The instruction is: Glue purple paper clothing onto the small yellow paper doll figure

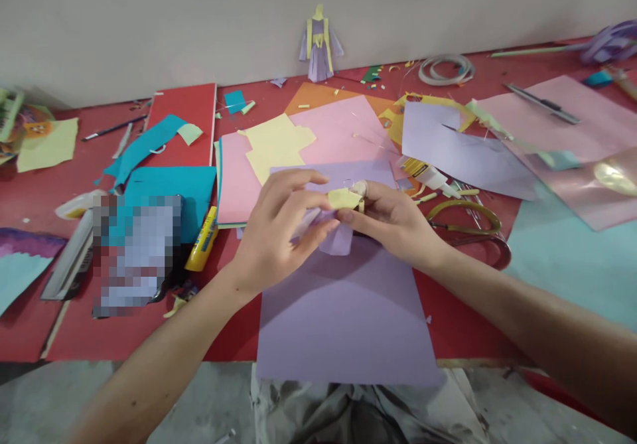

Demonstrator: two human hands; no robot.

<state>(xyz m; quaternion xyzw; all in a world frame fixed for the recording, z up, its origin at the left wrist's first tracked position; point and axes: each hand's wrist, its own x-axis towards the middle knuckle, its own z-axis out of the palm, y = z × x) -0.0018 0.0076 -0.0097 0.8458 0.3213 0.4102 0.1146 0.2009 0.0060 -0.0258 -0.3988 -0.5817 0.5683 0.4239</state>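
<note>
My right hand (398, 222) pinches a small folded paper piece (344, 198), yellow on top with a purple flap (337, 239) hanging below. From the other side, my left hand (279, 225) closes thumb and fingers around its purple part; the exact contact is partly hidden. Something whitish sits by the right fingertips, too small to name. Beneath both hands lies a large purple paper sheet (343, 318), overhanging the table's front edge. A finished-looking paper doll (320, 46) in purple and yellow leans upright against the wall.
Left of my hands are a yellow glue stick (202, 239), teal paper (194, 185) and a box cutter (72, 255). Pink sheets (233, 185) and a yellow cut-out (279, 145) lie behind. To the right are a glue bottle (428, 175), scissors (468, 222) and another cutter (545, 104).
</note>
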